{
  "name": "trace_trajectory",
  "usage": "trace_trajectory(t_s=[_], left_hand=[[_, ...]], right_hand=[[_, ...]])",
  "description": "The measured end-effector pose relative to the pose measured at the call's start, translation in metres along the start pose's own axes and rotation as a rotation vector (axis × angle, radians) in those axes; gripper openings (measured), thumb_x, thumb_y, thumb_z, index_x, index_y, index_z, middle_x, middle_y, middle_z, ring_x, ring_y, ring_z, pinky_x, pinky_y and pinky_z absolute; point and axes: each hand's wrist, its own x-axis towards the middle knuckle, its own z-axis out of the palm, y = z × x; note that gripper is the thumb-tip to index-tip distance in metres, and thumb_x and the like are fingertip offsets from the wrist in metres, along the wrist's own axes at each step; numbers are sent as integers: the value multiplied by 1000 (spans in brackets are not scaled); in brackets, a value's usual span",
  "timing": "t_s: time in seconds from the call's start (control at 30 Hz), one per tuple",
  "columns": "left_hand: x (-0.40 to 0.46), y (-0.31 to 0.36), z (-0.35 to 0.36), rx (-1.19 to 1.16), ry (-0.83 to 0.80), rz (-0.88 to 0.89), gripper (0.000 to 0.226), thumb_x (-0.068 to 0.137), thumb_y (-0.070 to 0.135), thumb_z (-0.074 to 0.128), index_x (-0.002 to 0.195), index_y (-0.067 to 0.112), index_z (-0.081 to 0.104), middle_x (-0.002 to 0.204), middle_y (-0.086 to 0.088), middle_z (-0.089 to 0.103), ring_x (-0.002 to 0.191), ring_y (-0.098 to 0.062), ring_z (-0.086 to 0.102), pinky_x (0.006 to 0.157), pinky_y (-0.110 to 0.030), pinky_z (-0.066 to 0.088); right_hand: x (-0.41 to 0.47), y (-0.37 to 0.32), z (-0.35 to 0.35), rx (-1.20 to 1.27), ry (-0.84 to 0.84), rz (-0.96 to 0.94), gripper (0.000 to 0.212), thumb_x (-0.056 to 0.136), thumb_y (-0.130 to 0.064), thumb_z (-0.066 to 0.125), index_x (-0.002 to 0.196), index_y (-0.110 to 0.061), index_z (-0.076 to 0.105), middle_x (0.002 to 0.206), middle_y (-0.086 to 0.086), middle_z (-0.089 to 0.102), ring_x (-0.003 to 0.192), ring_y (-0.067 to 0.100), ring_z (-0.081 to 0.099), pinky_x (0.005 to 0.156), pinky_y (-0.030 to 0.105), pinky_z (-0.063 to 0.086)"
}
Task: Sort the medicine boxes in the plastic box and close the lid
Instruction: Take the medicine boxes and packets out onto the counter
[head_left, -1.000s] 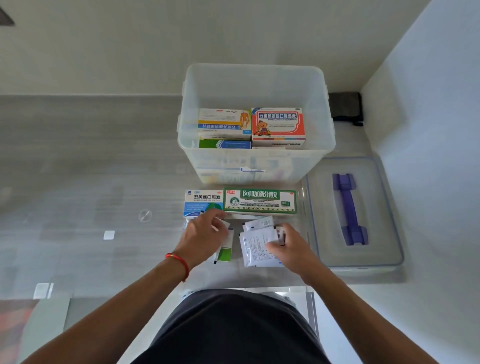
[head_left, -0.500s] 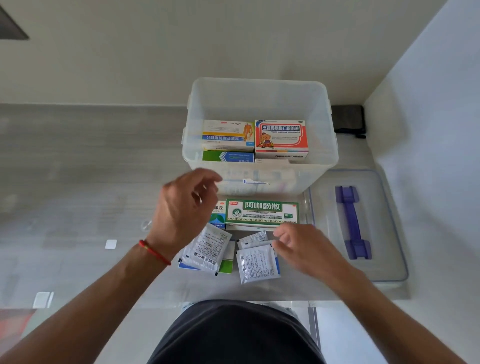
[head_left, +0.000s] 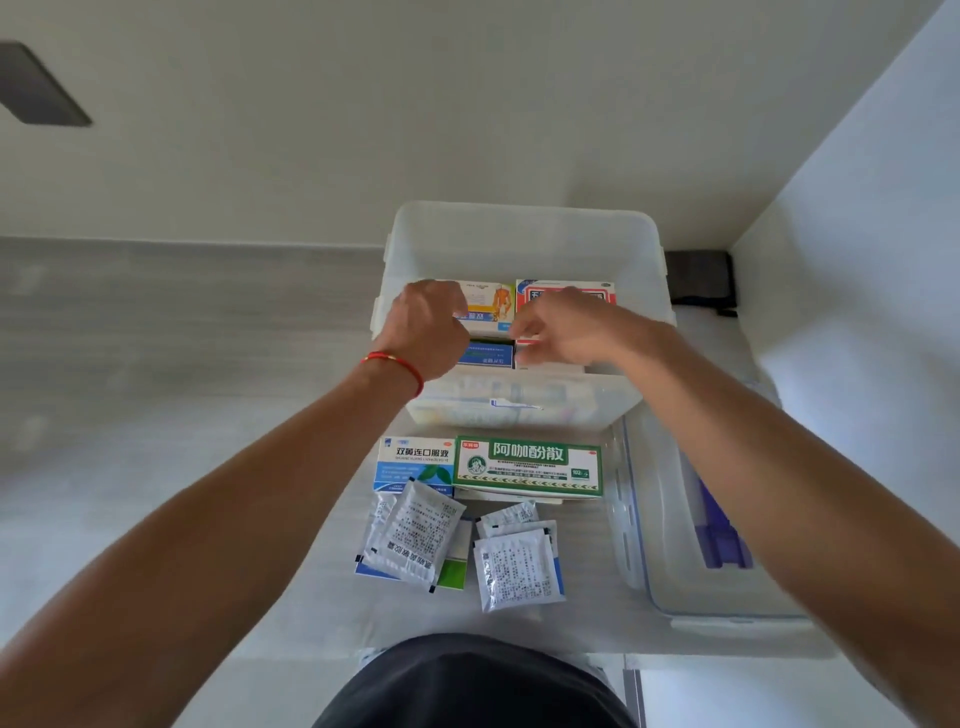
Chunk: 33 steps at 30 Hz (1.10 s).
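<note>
Hands had left the sachets (head_left: 410, 540) on the tabletop (head_left: 182, 467): left hand (head_left: 426, 327) and right hand (head_left: 566, 332), fingers curled and seemingly empty, reached over medicine boxes (head_left: 488, 306) inside the plastic box (head_left: 524, 234), lid (head_left: 727, 545) still off.

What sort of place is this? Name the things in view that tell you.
Probably a room in a home, though nothing settles it: a pale wood-grain table pushed into a corner of plain white walls, with a clear plastic box of household medicine boxes on it.
</note>
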Motion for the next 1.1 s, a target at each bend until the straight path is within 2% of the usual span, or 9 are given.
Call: trace_trajectory(t_s=[0.13,0.3,0.4,0.5,0.63,0.73,0.8,0.9,1.1], left_hand=[[-11,-3,-1,-50,398,258,42,63,-19,39,84,2,69,87,-13,67,86,-31,61,71,-30,45],[-12,-2,-3,-155,514,204,44,59,-16,34,82,1,67,89,-13,66,84,-32,60,70,-42,51],[-11,-2,-2,-164,515,202,43,61,-18,35,83,0,67,89,-13,67,84,-33,61,71,-46,53],[-11,-5,-1,-191,525,188,42,61,-16,35,83,0,67,89,-13,67,84,-34,62,70,-47,54],[-11,-4,-4,-211,511,162,36,69,-13,39,88,1,68,93,-12,67,84,-33,61,72,-48,54],[-13,0,-10,-245,396,181,22,89,2,52,106,4,66,110,-9,66,99,-26,61,84,-45,54],[-19,6,-17,-349,324,186,24,96,12,55,119,8,61,117,-7,64,100,-20,63,82,-38,56],[-48,14,-29,-576,308,178,29,95,15,57,123,18,58,107,-2,68,88,-14,66,66,-23,55],[-135,-25,-24,-911,105,9,28,89,16,70,115,20,62,107,-5,73,87,-17,70,68,-26,60]], right_hand=[[33,-24,21,-201,-114,-143,8,98,-26,59,93,-19,58,82,-3,58,80,26,56,66,34,43],[53,-32,32,-290,-146,-153,29,98,-34,61,108,-7,60,104,11,60,92,29,63,77,35,51],[53,-27,32,-165,-92,-140,28,93,-36,69,101,-13,57,106,8,57,93,27,58,76,35,45],[45,-20,28,126,-71,-80,38,91,-33,73,123,-18,59,123,2,62,103,21,60,89,37,50],[23,-14,-2,385,196,-43,28,90,-29,74,117,-25,67,119,0,71,100,20,68,83,38,57],[-9,-7,-25,519,337,-72,25,93,-30,70,118,-26,71,111,-8,75,100,16,70,89,42,57],[-35,-7,-31,608,341,-109,25,95,-31,68,120,-28,71,106,-12,76,99,14,72,91,45,58],[-70,-14,-28,749,325,-145,26,95,-35,70,120,-31,71,105,-12,77,97,10,74,86,40,62],[-127,-19,24,833,196,-137,30,93,-32,73,122,-26,66,114,-7,73,90,12,76,68,33,64]])
